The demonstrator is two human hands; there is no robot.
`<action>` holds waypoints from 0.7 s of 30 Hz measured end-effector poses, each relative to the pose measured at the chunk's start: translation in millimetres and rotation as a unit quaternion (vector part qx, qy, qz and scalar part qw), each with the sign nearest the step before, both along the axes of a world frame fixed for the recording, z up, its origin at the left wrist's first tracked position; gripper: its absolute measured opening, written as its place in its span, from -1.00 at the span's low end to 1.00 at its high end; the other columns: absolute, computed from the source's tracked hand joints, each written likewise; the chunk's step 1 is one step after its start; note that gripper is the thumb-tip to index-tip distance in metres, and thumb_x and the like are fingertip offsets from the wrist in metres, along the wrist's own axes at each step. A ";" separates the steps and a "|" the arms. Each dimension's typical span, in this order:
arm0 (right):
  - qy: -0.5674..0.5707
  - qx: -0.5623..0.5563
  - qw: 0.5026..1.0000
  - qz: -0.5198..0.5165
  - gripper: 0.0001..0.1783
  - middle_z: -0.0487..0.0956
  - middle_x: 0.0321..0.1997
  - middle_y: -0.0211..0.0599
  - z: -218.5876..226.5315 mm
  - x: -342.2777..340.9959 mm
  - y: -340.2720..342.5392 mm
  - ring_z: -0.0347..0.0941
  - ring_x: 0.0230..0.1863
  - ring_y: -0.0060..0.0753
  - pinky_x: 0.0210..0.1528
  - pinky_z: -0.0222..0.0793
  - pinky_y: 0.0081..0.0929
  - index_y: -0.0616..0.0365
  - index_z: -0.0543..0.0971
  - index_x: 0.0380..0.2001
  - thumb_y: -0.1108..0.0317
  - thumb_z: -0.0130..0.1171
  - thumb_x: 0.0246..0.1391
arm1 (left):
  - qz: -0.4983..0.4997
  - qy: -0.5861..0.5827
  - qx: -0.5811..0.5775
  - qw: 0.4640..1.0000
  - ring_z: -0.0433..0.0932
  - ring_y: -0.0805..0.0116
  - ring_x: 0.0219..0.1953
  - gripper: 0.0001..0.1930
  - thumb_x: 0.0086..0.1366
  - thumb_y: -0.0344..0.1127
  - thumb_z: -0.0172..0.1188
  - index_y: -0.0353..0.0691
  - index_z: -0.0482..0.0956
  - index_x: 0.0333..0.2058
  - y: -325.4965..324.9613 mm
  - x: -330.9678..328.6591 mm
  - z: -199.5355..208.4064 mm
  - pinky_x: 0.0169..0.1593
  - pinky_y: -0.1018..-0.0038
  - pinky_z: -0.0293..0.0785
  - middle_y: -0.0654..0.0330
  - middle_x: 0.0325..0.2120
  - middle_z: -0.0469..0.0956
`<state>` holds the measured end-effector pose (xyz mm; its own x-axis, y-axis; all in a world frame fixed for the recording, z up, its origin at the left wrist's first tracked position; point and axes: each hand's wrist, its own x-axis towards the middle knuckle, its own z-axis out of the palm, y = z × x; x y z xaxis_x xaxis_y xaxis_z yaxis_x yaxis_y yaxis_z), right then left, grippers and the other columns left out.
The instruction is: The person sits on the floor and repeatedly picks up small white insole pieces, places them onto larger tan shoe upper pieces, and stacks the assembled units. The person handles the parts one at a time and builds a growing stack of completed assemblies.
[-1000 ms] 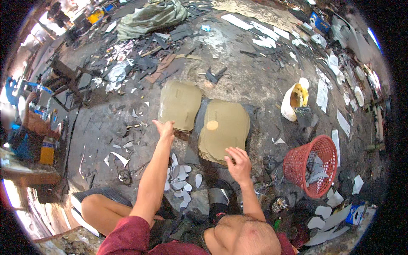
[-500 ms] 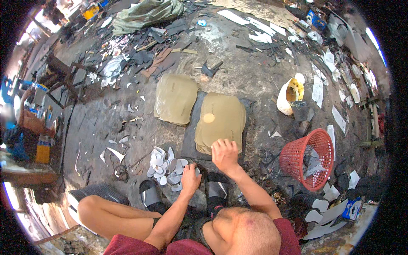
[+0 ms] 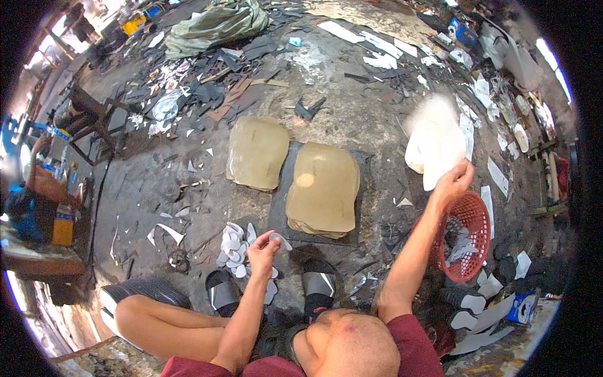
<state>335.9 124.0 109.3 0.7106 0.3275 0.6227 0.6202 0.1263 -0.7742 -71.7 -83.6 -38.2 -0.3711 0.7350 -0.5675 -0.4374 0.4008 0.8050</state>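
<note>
My left hand point(image 3: 262, 250) pinches a small pale grey oval piece point(image 3: 281, 240) just above a loose heap of similar pieces point(image 3: 232, 246) on the floor. My right hand point(image 3: 455, 181) reaches out to the right, its fingers closed on the near end of a white plastic container point(image 3: 433, 147). Motion blurs the container's far end, and its yellow inside no longer shows. A stack of tan sheets with rounded corners point(image 3: 323, 195) rests on a dark board point(image 3: 281, 207) ahead of me. Beside it on the left lies a second tan stack point(image 3: 257, 151).
A red plastic basket point(image 3: 468, 235) holding grey scraps leans tilted at the right. White strips point(image 3: 499, 176) and dark offcuts litter the floor. My sandalled feet point(image 3: 319, 283) stand close in front. On the left are a dark metal frame point(image 3: 94, 125) and another person's arm point(image 3: 41, 141).
My right hand has left the near tan stack and moved right to the white container, which is now blurred. My left hand has lifted an oval piece off the heap.
</note>
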 end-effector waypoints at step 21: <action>0.171 -0.381 0.768 0.486 -0.49 0.70 -0.25 -0.27 -70.3 -174.7 -181.7 0.59 -0.33 -0.58 -0.22 0.51 -0.56 0.10 0.54 0.16 0.44 0.34 0.11 | -0.342 0.037 0.153 0.926 0.65 0.41 -0.11 -0.80 0.19 -0.55 0.40 -0.35 0.74 -0.18 -0.7 46.7 65.2 -0.01 0.49 0.60 0.09 -0.08 0.66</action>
<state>161.2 -57.7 39.0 -0.0203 0.9833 -0.1807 0.2635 -0.1691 -0.9497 -25.0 -84.4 27.0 0.2122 0.9345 -0.2859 -0.1048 0.3126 0.9441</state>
